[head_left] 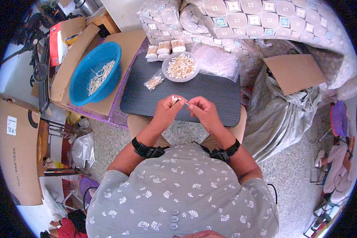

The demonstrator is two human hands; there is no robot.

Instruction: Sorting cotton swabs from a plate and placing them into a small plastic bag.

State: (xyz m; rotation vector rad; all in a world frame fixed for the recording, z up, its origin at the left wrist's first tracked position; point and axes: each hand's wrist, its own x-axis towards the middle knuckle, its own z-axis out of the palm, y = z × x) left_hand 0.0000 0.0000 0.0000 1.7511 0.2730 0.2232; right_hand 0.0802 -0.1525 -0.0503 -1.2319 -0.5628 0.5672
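Note:
Over the near edge of the dark table (142, 100), my two hands meet. My left hand (167, 112) is closed around a few cotton swabs (174, 100), their white tips poking up past the fingers. My right hand (204, 112) pinches a single swab (186, 104) close to the left fingertips. Beyond them stands a whitish bowl (181, 80) full of loose cotton swabs (181, 66). A small clear packet of swabs (153, 82) lies to its left. Three bundled packs of swabs (164, 49) sit behind the bowl, beside a pile of clear plastic bags (218, 61).
Left of the table, a blue basin (76, 90) with more swabs rests on cardboard (127, 47) over a purple wire frame (123, 104). A patterned sofa (258, 20) is behind. At right, a cardboard sheet (295, 73) lies on grey cloth (277, 119).

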